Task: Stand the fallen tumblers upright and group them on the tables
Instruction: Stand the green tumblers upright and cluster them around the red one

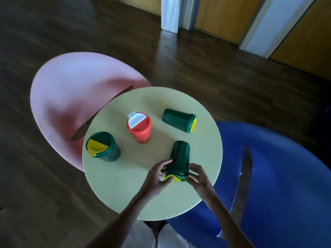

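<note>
On the round pale-yellow table [114, 185], a dark green tumbler with a yellow lid [179, 158] lies on its side near the front, lid end toward me. My left hand [158, 178] grips its lid end from the left and my right hand [198, 178] grips it from the right. A second green tumbler [177, 119] lies fallen at the back right, its yellow lid pointing right. A red tumbler with a white lid flap [140, 127] stands upright in the middle. Another green tumbler [103, 146] stands upright at the left edge.
A pink chair [71, 97] sits behind the table on the left, a blue chair [279, 176] on the right. Dark wooden floor surrounds them. Wooden wall panels and a white post stand at the back.
</note>
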`<state>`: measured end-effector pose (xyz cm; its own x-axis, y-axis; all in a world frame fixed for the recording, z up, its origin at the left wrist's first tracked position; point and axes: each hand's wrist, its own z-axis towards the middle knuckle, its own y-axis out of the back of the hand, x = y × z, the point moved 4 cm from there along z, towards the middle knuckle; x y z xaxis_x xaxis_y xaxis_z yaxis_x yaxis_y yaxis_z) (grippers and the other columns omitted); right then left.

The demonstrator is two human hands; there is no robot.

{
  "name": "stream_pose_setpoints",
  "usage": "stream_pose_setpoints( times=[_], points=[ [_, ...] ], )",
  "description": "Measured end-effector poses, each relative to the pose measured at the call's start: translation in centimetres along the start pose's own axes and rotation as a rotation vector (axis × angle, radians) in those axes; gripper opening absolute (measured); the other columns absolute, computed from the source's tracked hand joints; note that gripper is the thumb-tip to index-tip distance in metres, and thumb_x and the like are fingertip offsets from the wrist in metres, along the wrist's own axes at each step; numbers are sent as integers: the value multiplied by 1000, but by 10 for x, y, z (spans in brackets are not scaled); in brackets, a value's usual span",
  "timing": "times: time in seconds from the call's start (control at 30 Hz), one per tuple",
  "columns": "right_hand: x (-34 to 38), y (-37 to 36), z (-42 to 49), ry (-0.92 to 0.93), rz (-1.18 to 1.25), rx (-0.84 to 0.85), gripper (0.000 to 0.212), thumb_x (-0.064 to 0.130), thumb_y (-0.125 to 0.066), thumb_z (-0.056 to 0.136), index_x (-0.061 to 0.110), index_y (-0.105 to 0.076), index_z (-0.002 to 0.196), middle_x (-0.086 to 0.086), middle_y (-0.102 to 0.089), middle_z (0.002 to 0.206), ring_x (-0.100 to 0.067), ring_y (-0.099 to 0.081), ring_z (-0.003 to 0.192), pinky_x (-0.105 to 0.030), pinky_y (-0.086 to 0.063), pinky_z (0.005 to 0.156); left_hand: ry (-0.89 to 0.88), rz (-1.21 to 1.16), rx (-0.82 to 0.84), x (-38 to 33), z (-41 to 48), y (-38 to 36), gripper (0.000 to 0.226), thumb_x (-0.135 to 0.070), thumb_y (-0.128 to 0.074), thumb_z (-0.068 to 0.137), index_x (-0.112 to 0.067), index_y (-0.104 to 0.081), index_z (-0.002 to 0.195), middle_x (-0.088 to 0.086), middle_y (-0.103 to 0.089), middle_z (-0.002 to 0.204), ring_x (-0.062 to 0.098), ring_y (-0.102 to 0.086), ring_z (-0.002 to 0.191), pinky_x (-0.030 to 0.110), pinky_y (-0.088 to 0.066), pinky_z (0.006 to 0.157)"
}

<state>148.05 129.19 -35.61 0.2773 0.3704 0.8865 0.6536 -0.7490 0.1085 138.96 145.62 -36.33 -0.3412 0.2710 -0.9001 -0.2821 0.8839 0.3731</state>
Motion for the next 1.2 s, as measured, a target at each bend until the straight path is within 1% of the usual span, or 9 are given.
stream_pose_setpoints(
  times=[0.1, 0.23, 0.47, 0.57, 0.73, 0.93, 1.03, 1.13, 1.2],
  points=[
    [2, -4, 0, 32, 42, -26, 38, -2, -60, 88, 22, -51, 115, -11, -58, 124, -7, -66, 95, -20, -52, 77, -10, -32, -19, -1, 3, 1, 58, -28, -72, 74, -51, -51, 123, -3, -67, 111, 13, -66, 92, 33, -55, 81],
    [13, -1, 3, 86, -31, -46, 38, 1, -57, 90, 30, -54, 115, -12, -61, 121, -10, -68, 92, -24, -54, 76, -1, -62, -59, -15, 7, 8, 51, -28, -71, 75, -45, -56, 120, -6, -70, 107, 12, -67, 88, 34, -56, 80],
    [53, 4, 9, 140, -150, -92, 34, 15, -52, 95, 20, -51, 129, -9, -66, 99, -2, -63, 63, -9, -46, 55, -10, -142, -162, -44, 17, 31, 46, -47, -70, 68, -39, -59, 112, -4, -70, 96, 5, -67, 71, 20, -54, 70],
    [58, 0, 15, 109, -138, -85, 34, 23, -50, 97, 19, -50, 131, -3, -69, 86, -6, -65, 65, -19, -49, 52, -17, -115, -192, -52, 23, 39, 54, -50, -70, 66, -27, -62, 114, -4, -71, 91, 2, -65, 68, 16, -51, 67],
    [72, -4, 21, 124, -115, -112, 28, 22, -46, 98, 31, -45, 125, 10, -62, 107, -9, -65, 67, -24, -47, 51, 37, -71, -141, -58, 36, 44, 49, -27, -75, 78, -21, -58, 123, -10, -65, 91, -1, -64, 70, 7, -46, 64],
    [73, 0, 28, 39, -154, -163, 25, 28, -41, 100, 35, -45, 123, -4, -67, 103, -9, -67, 68, -23, -48, 54, 25, -49, 6, -68, 49, 38, 56, -33, -68, 84, -23, -45, 135, 1, -59, 119, -8, -63, 80, 10, -49, 69],
    [73, 3, 30, 6, -150, -178, 25, 26, -41, 100, 33, -45, 123, 0, -68, 100, -12, -66, 69, -27, -47, 60, 22, -22, 38, -69, 55, 37, 53, -34, -68, 84, -25, -47, 132, 0, -59, 113, -1, -63, 83, 12, -48, 71],
    [72, 8, 32, -4, -189, -183, 24, 27, -41, 100, 34, -49, 122, 4, -66, 106, -4, -64, 65, -21, -42, 60, 12, -19, 54, -73, 63, 40, 42, -27, -69, 84, -19, -52, 122, -4, -60, 101, -3, -58, 84, 6, -43, 71],
    [74, 14, 35, -15, -215, -196, 23, 32, -40, 100, 33, -53, 118, 7, -66, 105, 1, -63, 63, -20, -41, 60, -10, -16, 21, -72, 72, 45, 43, -41, -68, 80, -18, -57, 116, 0, -62, 104, 1, -59, 91, 12, -46, 79]
  ],
)
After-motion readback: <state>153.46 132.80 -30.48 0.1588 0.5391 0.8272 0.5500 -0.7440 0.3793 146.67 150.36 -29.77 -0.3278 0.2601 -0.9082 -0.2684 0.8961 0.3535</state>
